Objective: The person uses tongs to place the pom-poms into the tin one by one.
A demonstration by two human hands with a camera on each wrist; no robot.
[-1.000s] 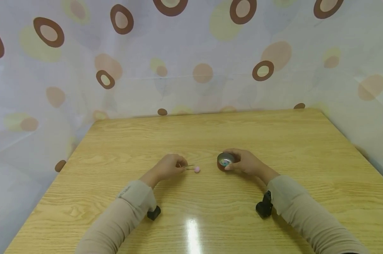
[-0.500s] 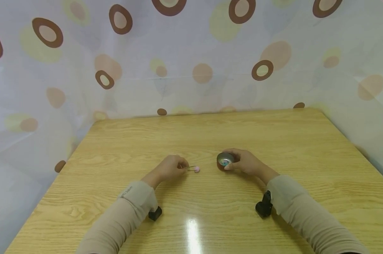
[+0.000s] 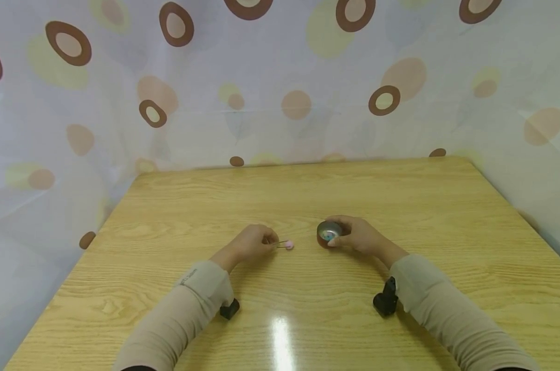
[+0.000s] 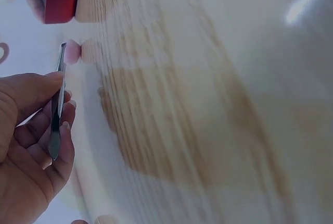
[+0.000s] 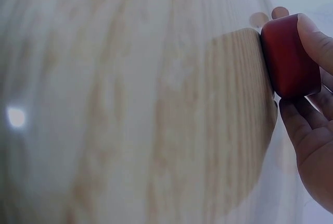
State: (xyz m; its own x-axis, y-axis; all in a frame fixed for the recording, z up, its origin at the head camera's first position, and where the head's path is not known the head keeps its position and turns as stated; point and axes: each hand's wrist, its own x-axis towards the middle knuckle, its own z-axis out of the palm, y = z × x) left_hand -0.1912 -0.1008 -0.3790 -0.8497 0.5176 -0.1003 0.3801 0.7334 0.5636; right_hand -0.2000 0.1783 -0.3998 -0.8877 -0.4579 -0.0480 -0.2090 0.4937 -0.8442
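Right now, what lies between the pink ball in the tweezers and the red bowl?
Only bare wooden table: in the head view, nothing lies between the pink ball and the red bowl.

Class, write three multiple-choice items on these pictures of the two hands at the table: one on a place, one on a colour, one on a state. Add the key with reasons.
1. Where is the pink ball?
A. at the tip of the tweezers
B. inside the small red bowl
C. at the table's far edge

2. What colour is the outside of the small bowl?
A. blue
B. red
C. yellow

3. How is the right hand placed?
A. flat on the table, apart from everything
B. raised high above the table
C. fingers curled round the bowl

Key:
1 A, the head view shows the ball at the end of the tweezers, which the left hand pinches, on the table left of the bowl.
2 B, the right wrist view shows a red wall.
3 C, thumb and fingers wrap its sides.
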